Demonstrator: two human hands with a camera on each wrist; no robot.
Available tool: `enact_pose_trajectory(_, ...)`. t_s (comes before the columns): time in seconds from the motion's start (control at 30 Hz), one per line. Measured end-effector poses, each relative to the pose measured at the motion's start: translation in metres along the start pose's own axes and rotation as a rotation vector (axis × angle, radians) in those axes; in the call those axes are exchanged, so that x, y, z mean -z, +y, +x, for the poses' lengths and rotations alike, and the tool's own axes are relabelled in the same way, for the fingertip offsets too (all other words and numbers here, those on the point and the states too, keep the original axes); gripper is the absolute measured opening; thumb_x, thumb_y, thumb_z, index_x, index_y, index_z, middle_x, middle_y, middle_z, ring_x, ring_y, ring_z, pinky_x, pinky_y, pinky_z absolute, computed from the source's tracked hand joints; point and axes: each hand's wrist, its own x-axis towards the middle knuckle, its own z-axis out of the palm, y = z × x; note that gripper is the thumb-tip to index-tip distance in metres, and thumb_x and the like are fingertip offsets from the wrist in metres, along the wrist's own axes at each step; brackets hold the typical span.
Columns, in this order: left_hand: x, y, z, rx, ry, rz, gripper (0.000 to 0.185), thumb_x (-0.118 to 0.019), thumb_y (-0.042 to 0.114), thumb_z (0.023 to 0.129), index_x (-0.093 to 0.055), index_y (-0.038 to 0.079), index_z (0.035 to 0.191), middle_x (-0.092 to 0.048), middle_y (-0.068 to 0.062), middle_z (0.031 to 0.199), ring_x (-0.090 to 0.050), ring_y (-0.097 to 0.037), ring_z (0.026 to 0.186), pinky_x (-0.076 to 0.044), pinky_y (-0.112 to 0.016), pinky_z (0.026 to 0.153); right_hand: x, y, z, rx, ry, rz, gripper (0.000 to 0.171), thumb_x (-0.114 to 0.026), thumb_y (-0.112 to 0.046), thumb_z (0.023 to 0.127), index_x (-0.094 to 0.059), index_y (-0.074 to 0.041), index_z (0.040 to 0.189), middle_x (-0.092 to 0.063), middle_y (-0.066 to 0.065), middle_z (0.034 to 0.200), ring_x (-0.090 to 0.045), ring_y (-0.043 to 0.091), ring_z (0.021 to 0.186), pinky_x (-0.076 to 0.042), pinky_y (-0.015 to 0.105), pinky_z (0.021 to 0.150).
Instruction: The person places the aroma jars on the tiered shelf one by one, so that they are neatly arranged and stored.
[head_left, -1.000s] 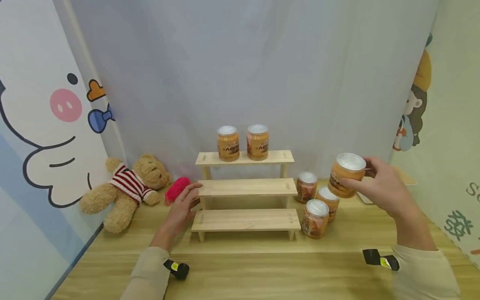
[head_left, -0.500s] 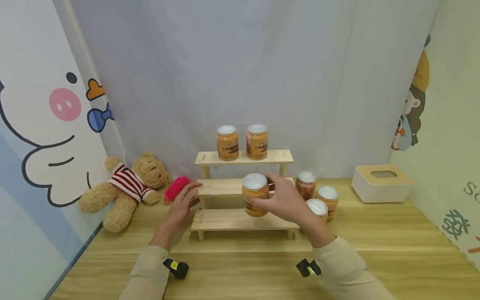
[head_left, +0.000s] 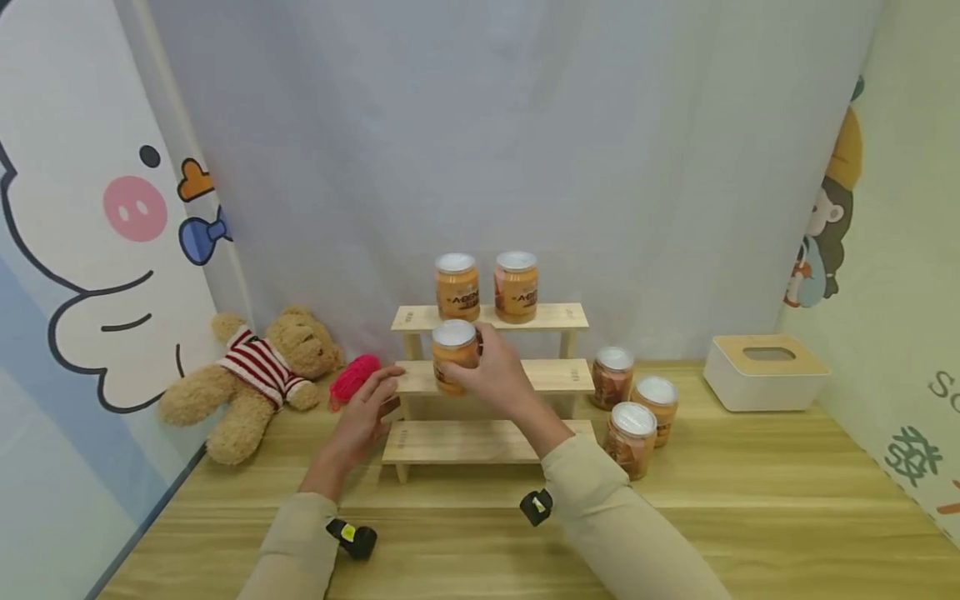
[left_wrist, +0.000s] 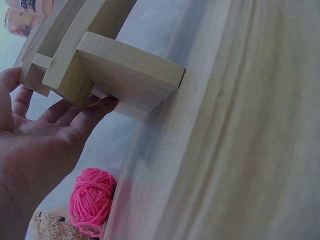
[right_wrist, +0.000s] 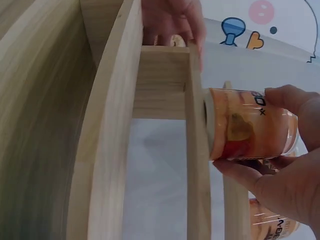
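Observation:
My right hand (head_left: 471,368) grips an orange jar with a white lid (head_left: 453,353), thumb and fingers curled round its side. The jar stands upright with its base at the left part of the middle step of a three-step wooden shelf (head_left: 555,375). In the right wrist view the jar (right_wrist: 250,125) meets the step's board (right_wrist: 196,160). My left hand (head_left: 378,396) rests with straight fingers against the shelf's left end; its fingers (left_wrist: 87,117) touch the wood beside the leg (left_wrist: 125,80). Two like jars (head_left: 457,287) (head_left: 515,286) stand on the top step.
Three more jars (head_left: 613,375) (head_left: 655,398) (head_left: 632,437) stand on the table right of the shelf. A pink yarn ball (head_left: 355,377) and a teddy bear (head_left: 255,375) lie to the left. A white tissue box (head_left: 765,371) sits at the far right. Curtains close off the back.
My right hand carried the jar from the right side of the table leftward to the left part of the middle step. The left hand stayed at the shelf's end.

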Motion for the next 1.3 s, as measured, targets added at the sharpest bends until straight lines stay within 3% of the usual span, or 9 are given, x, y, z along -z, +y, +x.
enact_pose_trajectory(0.2,0.001,0.001,0.000,-0.001,-0.001,0.015,0.049,-0.043,0.040,0.108,-0.035,0.011,0.146,-0.031,-0.013,0.149,-0.036,-0.034,0.134,-0.048,-0.036,0.084,-0.007,0.008,0.011,-0.008,0.047,-0.044,0.072,-0.082,-0.030,0.086,-0.046,-0.005,0.143,-0.052,0.011,0.126,-0.056,0.027,0.114,-0.049,0.044,0.093)
enact_pose_trajectory(0.53,0.002,-0.004,0.000,0.012,0.006,0.007,0.047,-0.043,0.039,0.108,-0.035,0.010,0.144,-0.031,-0.013,0.148,-0.035,-0.035,0.134,-0.046,-0.039,0.087,-0.010,0.012,0.017,-0.018,0.007,-0.052,0.072,-0.081,-0.029,0.086,-0.044,-0.003,0.143,-0.053,0.014,0.128,-0.056,0.028,0.116,-0.049,0.042,0.093)
enact_pose_trajectory(0.73,0.002,-0.005,-0.001,0.019,-0.001,0.008,0.047,-0.044,0.040,0.108,-0.036,0.011,0.144,-0.027,-0.012,0.152,-0.032,-0.036,0.137,-0.043,-0.041,0.090,-0.001,0.013,0.002,-0.068,-0.040,-0.044,0.082,-0.081,-0.027,0.087,-0.036,-0.002,0.150,-0.053,0.017,0.133,-0.054,0.034,0.121,-0.048,0.047,0.095)
enact_pose_trajectory(0.9,-0.001,-0.004,0.000,0.007,-0.015,0.010,0.048,-0.045,0.040,0.107,-0.036,0.012,0.145,-0.024,-0.012,0.155,-0.029,-0.038,0.140,-0.043,-0.048,0.094,0.027,0.006,-0.036,-0.041,-0.115,-0.155,0.080,-0.079,-0.026,0.088,-0.035,-0.001,0.150,-0.049,0.021,0.139,-0.049,0.039,0.127,-0.045,0.051,0.098)
enact_pose_trajectory(1.03,-0.001,-0.003,0.002,0.002,-0.026,0.029,0.051,-0.044,0.042,0.107,-0.034,0.012,0.147,-0.022,-0.012,0.158,-0.026,-0.039,0.142,-0.041,-0.050,0.097,0.065,0.002,-0.064,0.018,-0.180,-0.291,0.074,-0.078,-0.026,0.090,-0.041,0.003,0.146,-0.049,0.022,0.141,-0.049,0.039,0.128,-0.042,0.053,0.101)
enact_pose_trajectory(1.3,0.000,-0.001,0.001,0.002,-0.004,0.009,0.046,-0.044,0.040,0.108,-0.037,0.012,0.143,-0.028,-0.011,0.148,-0.034,-0.037,0.134,-0.042,-0.037,0.084,0.143,0.016,-0.081,-0.044,-0.329,-0.457,0.067,-0.080,-0.022,0.086,-0.049,0.010,0.135,-0.054,0.027,0.133,-0.053,0.044,0.121,-0.044,0.055,0.097)
